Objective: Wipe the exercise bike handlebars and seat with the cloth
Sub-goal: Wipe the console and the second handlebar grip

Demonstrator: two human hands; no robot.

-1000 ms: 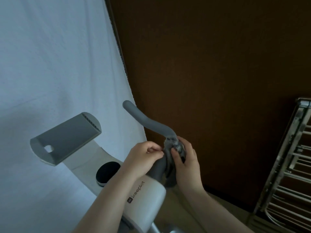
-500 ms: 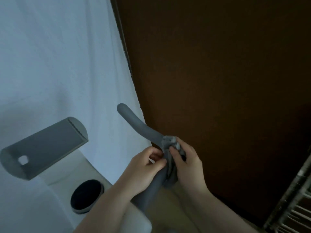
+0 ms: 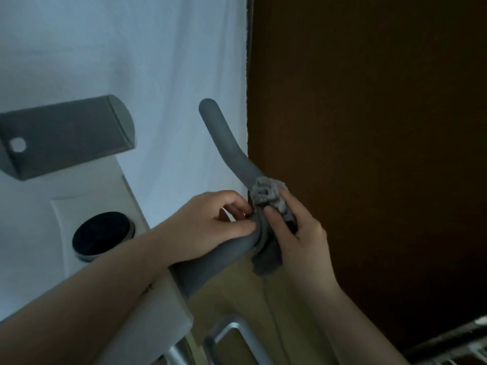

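Both hands are working the handlebar point(image 3: 226, 143) bend: the right hand point(image 3: 295, 233) is clenching the cloth point(image 3: 266, 198) around it, the left hand point(image 3: 210, 225) is pinching beside; sliding upward seems next.

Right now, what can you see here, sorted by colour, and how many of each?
Grey: 3, the handlebar, the cloth wrapped round it, and the tilted holder
White: 2, the sheet and the bike body
Black: 1, the round knob
Bare hands: 2, left hand and right hand, both gripping the cloth
Total: 8
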